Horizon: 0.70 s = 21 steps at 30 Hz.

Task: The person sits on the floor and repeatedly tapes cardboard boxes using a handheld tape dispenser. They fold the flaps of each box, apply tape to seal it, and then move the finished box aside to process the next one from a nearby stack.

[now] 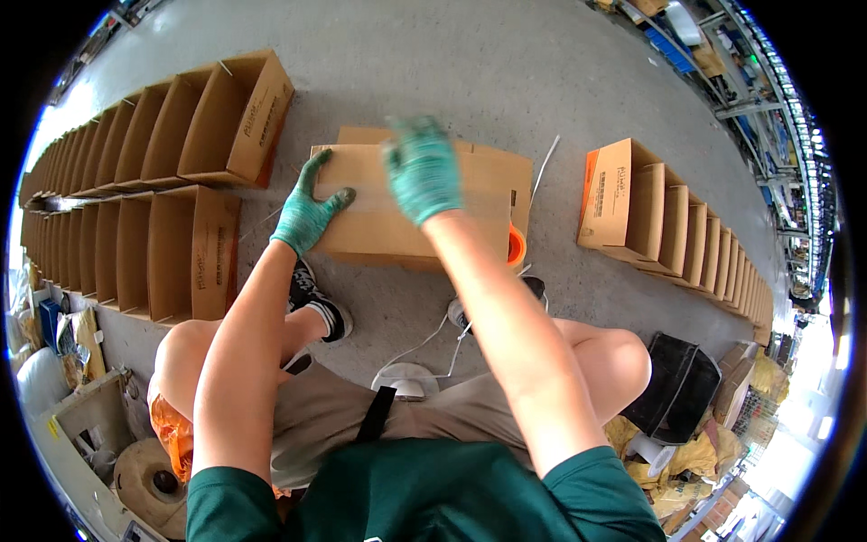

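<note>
A closed cardboard box (pixel 375 221) lies in front of me between my feet. More cardboard (pixel 519 176) shows beneath it at the far and right sides. My left hand (pixel 312 210), in a green glove, grips the box's left end, thumb on the top and fingers along the edge. Over the middle of the top is my gloved right hand (pixel 423 172); its fingers are smeared by motion, so I cannot tell whether they hold anything or touch the box. An orange ring, seemingly a tape roll (pixel 517 246), stands against the box's right end.
Two long rows of open cardboard boxes (pixel 217 126) stand at the left, another row (pixel 632 203) at the right. A white cord (pixel 545 167) runs along the floor. A black bin (pixel 670 388) is near my right knee; shelving (pixel 750 99) lines the far right.
</note>
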### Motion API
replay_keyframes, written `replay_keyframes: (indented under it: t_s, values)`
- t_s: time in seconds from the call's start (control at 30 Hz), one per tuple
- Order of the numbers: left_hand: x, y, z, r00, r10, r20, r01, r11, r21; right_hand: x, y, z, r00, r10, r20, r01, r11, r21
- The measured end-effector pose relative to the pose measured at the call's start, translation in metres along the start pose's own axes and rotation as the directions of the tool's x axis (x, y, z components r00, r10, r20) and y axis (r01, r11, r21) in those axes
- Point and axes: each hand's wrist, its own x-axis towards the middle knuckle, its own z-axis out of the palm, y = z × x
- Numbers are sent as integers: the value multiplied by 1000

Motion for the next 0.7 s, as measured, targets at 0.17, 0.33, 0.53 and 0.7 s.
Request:
replay_keyframes:
  t_s: [0.17, 0.33, 0.53, 0.7]
  values:
    - [-3, -8, -4, 997, 73, 18, -73, 997, -9, -22, 6, 22, 983, -81, 163, 123, 956, -267]
    - [-2, -15, -3, 996, -70, -50, 63, 991, -121, -33, 105, -36, 964, 192, 182, -131, 945, -301]
    - [-2, -15, -7, 900, -432, 60, 430, 855, -290, -63, 162, -14, 822, 486, 297, -547, 530, 648]
    - [15, -31, -8, 838, -543, 54, 544, 825, -152, -108, 233, 6, 595, 673, 439, -701, 168, 693]
